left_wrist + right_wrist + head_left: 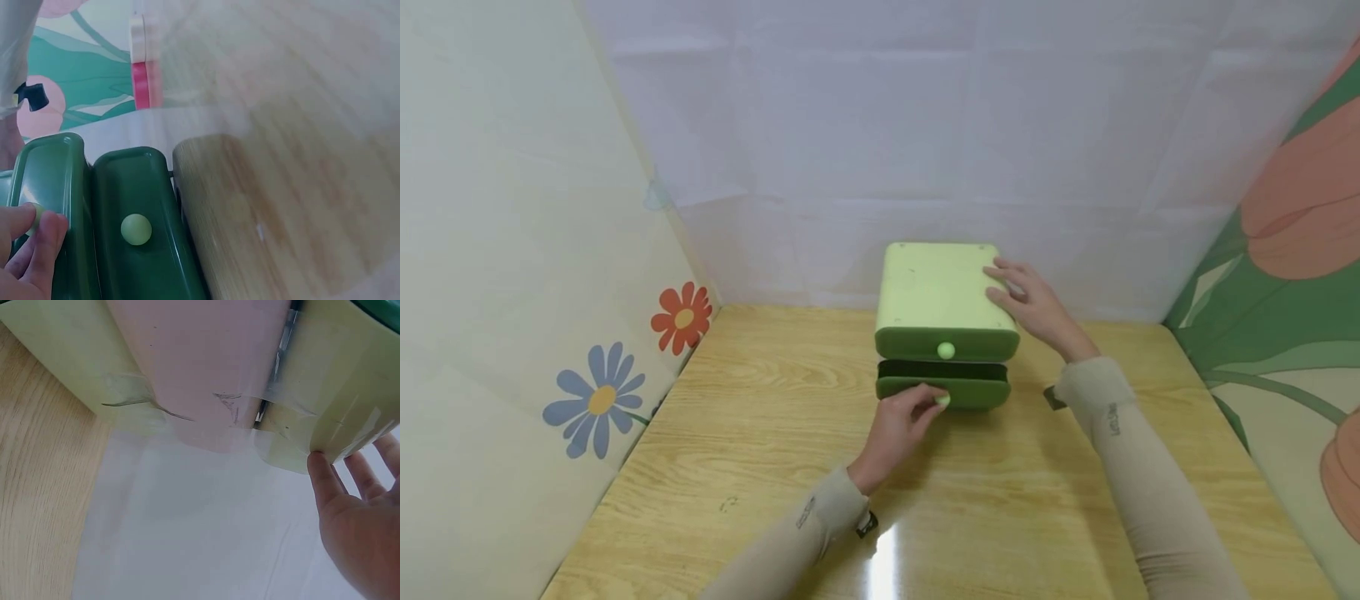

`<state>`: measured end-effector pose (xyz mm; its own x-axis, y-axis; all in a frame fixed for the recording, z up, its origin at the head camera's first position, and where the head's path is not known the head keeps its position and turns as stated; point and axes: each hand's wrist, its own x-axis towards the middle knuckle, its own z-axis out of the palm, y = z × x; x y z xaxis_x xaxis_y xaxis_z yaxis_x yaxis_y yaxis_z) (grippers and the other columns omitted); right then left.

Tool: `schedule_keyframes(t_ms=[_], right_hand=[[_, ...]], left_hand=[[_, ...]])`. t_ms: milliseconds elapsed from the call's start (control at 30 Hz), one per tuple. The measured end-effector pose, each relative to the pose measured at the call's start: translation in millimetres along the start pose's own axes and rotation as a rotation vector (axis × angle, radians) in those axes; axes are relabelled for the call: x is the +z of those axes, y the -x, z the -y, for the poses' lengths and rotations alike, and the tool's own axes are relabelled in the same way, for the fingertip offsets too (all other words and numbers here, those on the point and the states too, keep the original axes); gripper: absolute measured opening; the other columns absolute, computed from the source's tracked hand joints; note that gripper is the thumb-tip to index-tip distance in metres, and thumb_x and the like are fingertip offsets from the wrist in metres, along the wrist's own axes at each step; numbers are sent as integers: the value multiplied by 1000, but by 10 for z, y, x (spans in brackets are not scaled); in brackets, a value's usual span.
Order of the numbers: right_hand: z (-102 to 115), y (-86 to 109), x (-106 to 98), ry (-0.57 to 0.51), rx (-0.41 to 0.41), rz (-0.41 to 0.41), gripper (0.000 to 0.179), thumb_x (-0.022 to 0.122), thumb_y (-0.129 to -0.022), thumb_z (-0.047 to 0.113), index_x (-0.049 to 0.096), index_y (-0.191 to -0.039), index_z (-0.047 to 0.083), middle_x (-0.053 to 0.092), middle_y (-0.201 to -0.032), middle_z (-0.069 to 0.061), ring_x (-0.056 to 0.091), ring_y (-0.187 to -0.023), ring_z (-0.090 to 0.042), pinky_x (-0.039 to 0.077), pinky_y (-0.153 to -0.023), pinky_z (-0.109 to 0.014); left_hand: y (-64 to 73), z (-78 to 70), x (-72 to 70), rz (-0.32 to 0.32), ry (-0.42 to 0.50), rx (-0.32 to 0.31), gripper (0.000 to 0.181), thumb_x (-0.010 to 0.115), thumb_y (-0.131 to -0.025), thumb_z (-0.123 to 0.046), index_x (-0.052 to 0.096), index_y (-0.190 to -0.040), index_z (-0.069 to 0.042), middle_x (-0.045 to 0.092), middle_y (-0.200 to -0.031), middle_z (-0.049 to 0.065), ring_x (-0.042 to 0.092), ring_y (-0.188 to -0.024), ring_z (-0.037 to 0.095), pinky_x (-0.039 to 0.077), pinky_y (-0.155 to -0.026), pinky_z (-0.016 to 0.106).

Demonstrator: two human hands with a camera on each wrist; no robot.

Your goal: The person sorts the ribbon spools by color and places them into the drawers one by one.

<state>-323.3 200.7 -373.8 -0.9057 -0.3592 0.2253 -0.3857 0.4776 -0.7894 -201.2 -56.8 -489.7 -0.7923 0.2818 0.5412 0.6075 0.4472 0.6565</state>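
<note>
A small light green cabinet (940, 287) with dark green drawer fronts stands on the wooden table. Its upper drawer (910, 343) is closed and has a round light green knob (946, 351). The lower drawer (981, 395) stands partly pulled out, with a dark gap showing behind its front; what is inside cannot be made out. My left hand (895, 429) pinches the lower drawer's knob (943, 400) between thumb and fingers. My right hand (1037, 308) rests with spread fingers on the cabinet's top right edge; in the right wrist view its fingertips touch the light green shell (350, 394).
Behind the cabinet hangs a pale creased sheet (850, 150). A flower-printed panel (497, 333) borders the table (760, 467) on the left, another (1285, 333) on the right. In the right wrist view, a pink surface (206, 369) with clear tape lies beside the light green shell.
</note>
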Motion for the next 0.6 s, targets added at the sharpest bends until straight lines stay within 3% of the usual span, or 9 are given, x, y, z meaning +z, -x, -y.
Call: schedule_keyframes(t_ms=[267,600], right_hand=[[1,-1,2,5,7,2,56,57,-107,41,47,-155,12,24,-171,-6,23,-157,-32,30,-126,-54],[-13,-7,-2,8,2,-1,57,56,-107,42,47,-155,12,25,-170,-6,24,-157,-31,30,-127,-53]], left_hand=[[117,-76,-30,23,3,-12,15,74,-95,-7,74,-109,-10,78,-103,4,74,-90,12,61,-81,17],[288,-160,-39,18,-5,22,16,76,-93,-7,74,-109,-11,78,-102,3,73,-89,11,60,-81,16]])
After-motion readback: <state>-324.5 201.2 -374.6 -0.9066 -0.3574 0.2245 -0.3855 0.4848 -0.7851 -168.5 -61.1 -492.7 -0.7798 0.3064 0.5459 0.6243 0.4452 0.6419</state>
